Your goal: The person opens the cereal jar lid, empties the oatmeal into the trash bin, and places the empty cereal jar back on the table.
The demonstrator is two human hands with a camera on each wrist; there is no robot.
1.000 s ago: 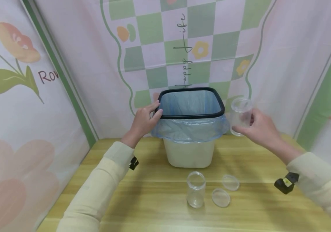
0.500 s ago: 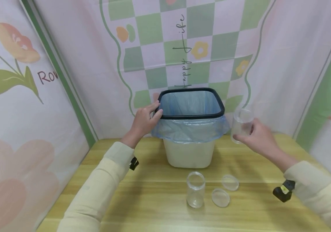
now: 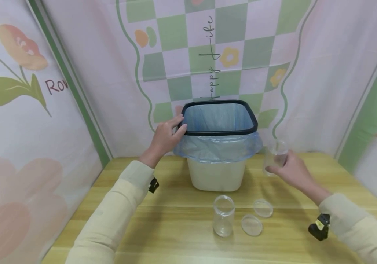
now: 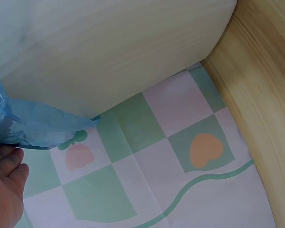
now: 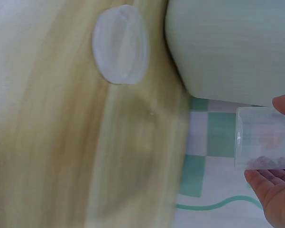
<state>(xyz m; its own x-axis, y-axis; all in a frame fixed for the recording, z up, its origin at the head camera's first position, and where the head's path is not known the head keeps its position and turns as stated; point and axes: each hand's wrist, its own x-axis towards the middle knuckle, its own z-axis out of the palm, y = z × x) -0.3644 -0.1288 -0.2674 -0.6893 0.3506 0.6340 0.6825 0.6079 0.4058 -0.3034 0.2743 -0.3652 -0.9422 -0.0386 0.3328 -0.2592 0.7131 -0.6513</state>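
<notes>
A cream trash bin (image 3: pixel 216 175) with a black rim frame stands on the table, lined with a blue plastic bag (image 3: pixel 221 148) whose edge hangs over the outside. My left hand (image 3: pixel 164 138) grips the left front corner of the rim; in the left wrist view its fingers (image 4: pixel 8 161) are beside the bag. To the right of the bin, my right hand (image 3: pixel 292 169) holds a clear plastic jar (image 3: pixel 275 156) upright, without a lid. Between thumb and fingers the jar (image 5: pixel 261 137) shows in the right wrist view, its base just above the table.
Another clear open jar (image 3: pixel 223 216) stands in front of the bin. Two clear round lids lie to its right, a nearer lid (image 3: pixel 252 225) and a farther lid (image 3: pixel 263 208). A patterned cloth (image 3: pixel 195 62) hangs behind the wooden table (image 3: pixel 175 234).
My right hand has lowered the jar from beside the bin's rim toward the table. The left hand stays at the rim.
</notes>
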